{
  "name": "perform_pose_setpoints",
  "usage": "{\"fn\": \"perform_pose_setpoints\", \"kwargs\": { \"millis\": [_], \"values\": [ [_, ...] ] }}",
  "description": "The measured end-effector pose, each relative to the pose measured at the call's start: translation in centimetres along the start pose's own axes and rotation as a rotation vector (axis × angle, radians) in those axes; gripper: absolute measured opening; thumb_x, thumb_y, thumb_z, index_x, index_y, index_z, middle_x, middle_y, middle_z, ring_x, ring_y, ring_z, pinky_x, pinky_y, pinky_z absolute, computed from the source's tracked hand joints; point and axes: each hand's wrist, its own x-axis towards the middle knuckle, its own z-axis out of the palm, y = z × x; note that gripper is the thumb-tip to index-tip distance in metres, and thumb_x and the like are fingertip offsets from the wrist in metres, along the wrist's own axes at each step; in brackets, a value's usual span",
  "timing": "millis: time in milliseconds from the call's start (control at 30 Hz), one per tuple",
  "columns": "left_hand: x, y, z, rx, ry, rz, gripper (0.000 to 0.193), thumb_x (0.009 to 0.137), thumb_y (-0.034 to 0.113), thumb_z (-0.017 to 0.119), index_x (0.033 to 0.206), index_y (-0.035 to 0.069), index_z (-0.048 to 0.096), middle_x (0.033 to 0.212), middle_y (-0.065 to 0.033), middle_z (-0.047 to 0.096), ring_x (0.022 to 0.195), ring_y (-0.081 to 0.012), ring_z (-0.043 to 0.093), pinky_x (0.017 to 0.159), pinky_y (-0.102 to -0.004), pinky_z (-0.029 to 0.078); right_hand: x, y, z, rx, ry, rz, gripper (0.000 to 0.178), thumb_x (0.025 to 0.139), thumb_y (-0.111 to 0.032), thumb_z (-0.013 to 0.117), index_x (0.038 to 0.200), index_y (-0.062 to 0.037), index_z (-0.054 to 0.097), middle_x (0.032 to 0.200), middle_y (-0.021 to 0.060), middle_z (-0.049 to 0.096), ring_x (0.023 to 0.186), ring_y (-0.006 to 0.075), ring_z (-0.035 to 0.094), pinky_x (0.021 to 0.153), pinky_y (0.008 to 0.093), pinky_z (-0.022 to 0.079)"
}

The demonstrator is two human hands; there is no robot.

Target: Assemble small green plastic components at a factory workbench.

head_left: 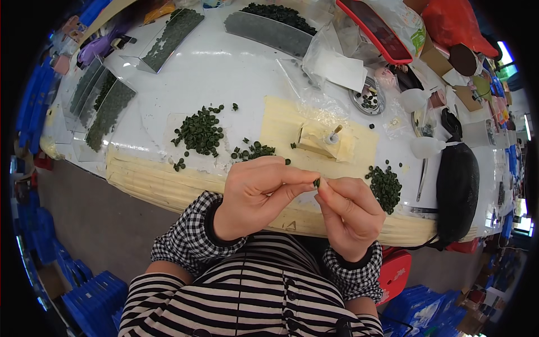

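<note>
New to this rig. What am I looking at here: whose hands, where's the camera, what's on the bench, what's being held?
One picture, from a wide fisheye camera on the person's head, looking down; that is why straight edges bend. No robot: these are the person's own bare hands. The left hand and right hand meet at the fingertips, pinching a small dark green disc between them. On the white table lie piles of the same green discs, another pile to the right, trays of discs, clear plastic bags and a black pouch.
</note>
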Motion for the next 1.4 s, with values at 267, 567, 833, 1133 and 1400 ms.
{"fn": "perform_pose_setpoints", "kwargs": {
  "millis": [267,567,833,1133,1400],
  "values": [
    [0.05,0.18,-0.03,0.051,-0.002,0.016,0.021,0.078,0.0,0.075,0.098,0.005,0.075,0.056,-0.0017,0.049,0.049,-0.0096,0.042,0.045,-0.0246,0.03,-0.14,0.09,-0.06,0.019,-0.011,0.016,0.032,0.071,0.011,0.072,0.102,0.0015,0.072,0.089,0.0102,0.067,0.073,0.0197,0.063,0.063,0.0278,0.051],
    [0.06,0.3,-0.12,0.1,-0.001,0.032,0.022,0.077,0.001,0.076,0.098,0.006,0.075,0.056,-0.0025,0.05,0.049,-0.0105,0.043,0.045,-0.0247,0.031,-0.17,0.14,-0.09,0.032,-0.017,0.023,0.033,0.071,0.011,0.072,0.102,0.0015,0.072,0.088,0.0098,0.066,0.073,0.0198,0.063,0.063,0.0275,0.051],
    [-0.03,0.03,-0.12,0.13,-0.008,0.06,0.023,0.076,0.0,0.076,0.099,0.005,0.075,0.056,-0.0029,0.05,0.049,-0.0103,0.044,0.045,-0.0247,0.032,-0.37,0.17,-0.04,0.06,-0.011,0.046,0.034,0.07,0.011,0.072,0.102,0.0014,0.072,0.087,0.0097,0.066,0.073,0.0198,0.062,0.062,0.0273,0.05],
    [0.09,0.33,-0.35,0.044,-0.019,-0.041,0.022,0.078,0.001,0.075,0.099,0.004,0.074,0.06,-0.0033,0.054,0.051,-0.01,0.045,0.047,-0.0244,0.034,-0.48,-0.11,0.52,0.007,0.074,0.04,0.029,0.074,0.01,0.072,0.102,0.0011,0.072,0.09,0.0107,0.067,0.076,0.0202,0.064,0.065,0.0273,0.052],
    [0.15,0.17,-0.03,0.001,0.01,0.005,0.022,0.077,-0.003,0.075,0.098,0.003,0.074,0.058,0.0001,0.049,0.051,-0.0078,0.042,0.047,-0.0234,0.03,-0.58,-0.24,0.53,-0.025,0.077,0.017,0.033,0.072,0.011,0.073,0.103,0.0006,0.072,0.09,0.0118,0.066,0.076,0.0218,0.062,0.066,0.0279,0.049]
  ]
}}
